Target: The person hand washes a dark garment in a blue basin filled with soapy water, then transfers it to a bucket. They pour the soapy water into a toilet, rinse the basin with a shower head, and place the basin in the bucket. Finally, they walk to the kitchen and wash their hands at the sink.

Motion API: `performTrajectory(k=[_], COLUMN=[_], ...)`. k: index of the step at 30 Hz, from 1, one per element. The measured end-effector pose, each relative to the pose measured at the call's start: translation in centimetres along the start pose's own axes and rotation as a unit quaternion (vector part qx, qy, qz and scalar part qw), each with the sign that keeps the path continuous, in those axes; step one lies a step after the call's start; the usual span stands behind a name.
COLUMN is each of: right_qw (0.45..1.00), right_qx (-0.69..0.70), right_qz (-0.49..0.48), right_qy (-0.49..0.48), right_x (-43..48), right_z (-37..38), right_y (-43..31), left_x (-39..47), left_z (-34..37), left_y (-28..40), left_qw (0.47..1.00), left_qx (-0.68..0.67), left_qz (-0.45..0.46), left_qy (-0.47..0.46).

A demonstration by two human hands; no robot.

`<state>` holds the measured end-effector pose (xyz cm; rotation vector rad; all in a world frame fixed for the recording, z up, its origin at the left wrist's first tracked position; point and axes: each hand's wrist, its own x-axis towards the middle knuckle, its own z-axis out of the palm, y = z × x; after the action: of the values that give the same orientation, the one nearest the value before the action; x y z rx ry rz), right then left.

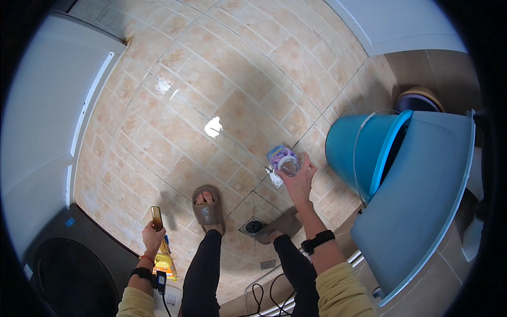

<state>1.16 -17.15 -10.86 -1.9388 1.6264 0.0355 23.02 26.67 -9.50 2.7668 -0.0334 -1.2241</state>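
Observation:
My left hand [153,237] is closed around a narrow, translucent amber-brown object [157,218], whose exact kind I cannot tell. Below that hand a yellow plastic bottle [164,266] stands beside my forearm. My right hand [299,174] grips a round clear container with a pale rim [288,166], its open end facing up. Just beyond it is a purple and blue printed package [278,153], partly hidden by the container; whether the two touch I cannot tell. A round floor drain [254,227] lies between my slippered feet.
On the right a blue bucket [352,150] stands beside a large grey-blue basin [420,190]. A front-loading appliance [75,273] is at lower left. Black cables [273,297] lie near my right leg. The tiled floor [237,79] shows bright reflections.

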Motion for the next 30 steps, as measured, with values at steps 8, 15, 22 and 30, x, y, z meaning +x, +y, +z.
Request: performTrajectory(k=[8,15,22,30], right_qw=[0.974,0.980,0.983,0.986], right_qx=[-0.222,-0.191,-0.173,-0.121], right_qz=[-0.048,-0.040,-0.055,-0.110], right_qy=[-0.026,-0.041,0.011,-0.038], right_x=[0.5,1.2,-0.4,0.8], right_z=[2.7,2.9,2.1,2.1], right_y=[-0.3,0.3,0.1,0.3], left_x=[-0.9,-1.0,-1.6,-3.1], left_z=[-1.4,-3.1,-3.0,-3.9], left_y=[-1.5,-1.2,0.7,3.1], left_qw=[0.999,0.999,0.995,0.991], left_qx=[-0.021,-0.045,-0.078,-0.104], left_qz=[0.023,0.016,0.055,0.086], left_qy=[-0.001,0.015,0.008,-0.006])
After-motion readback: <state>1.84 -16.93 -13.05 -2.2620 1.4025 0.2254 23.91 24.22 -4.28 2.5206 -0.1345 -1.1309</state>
